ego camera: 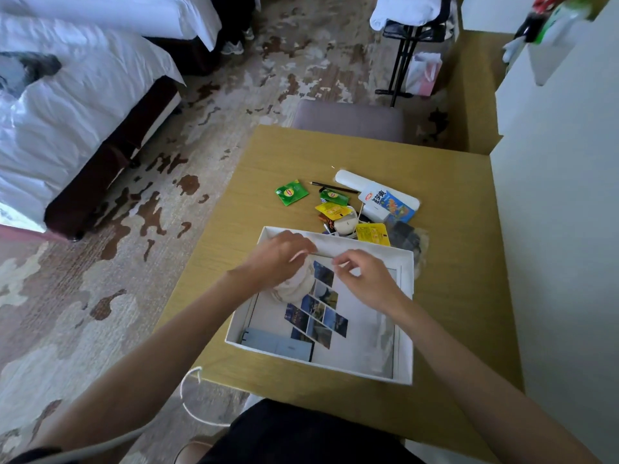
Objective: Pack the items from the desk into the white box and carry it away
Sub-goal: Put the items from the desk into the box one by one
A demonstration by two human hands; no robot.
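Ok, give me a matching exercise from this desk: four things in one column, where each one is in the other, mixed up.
Things:
1 thin black pencil
2 crumpled cream cloth
3 grey padded chair
4 blue-and-white printed packet

Places:
A in the white cardboard box, under the left hand
B beyond the wooden desk, at its far edge
C overlapping the long white tube
D flat on the desk, beside a green sachet

Pairs: 1-D, 2-A, 3-B, 4-C

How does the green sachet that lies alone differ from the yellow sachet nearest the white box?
The green sachet lies by itself on the bare desk; the yellow sachet sits among other items at the white box's far wall. The green sachet is farther from the box than the yellow sachet. Both are small flat packets, still outside it.
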